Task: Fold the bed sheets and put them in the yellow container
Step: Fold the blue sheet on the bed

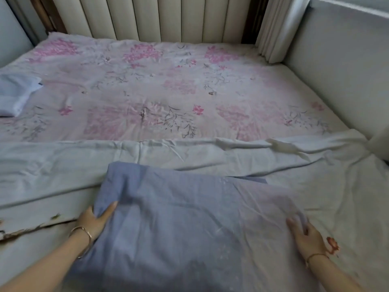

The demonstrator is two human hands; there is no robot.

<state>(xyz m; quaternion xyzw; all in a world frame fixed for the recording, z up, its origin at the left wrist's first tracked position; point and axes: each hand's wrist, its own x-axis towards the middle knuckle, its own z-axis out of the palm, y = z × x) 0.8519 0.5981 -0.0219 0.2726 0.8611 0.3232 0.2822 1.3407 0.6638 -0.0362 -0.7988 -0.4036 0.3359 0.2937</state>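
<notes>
Two hands hold a blue sheet [179, 218], its folding seemingly only partly done.
At lower centre of the frame, the left hand [92, 223] grips the sheet's left edge, fingers curled under and thumb on top, while the right hand [308, 236] pinches its right edge. Beyond lie a pale sheet [189, 157] and a floral sheet [157, 81], both spread unfolded. A folded cloth [14, 93] sits at far left. No yellow container is visible.

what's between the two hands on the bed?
Head view: only the blue sheet, stretched from the left hand to the right hand, each gripping an edge.
</notes>
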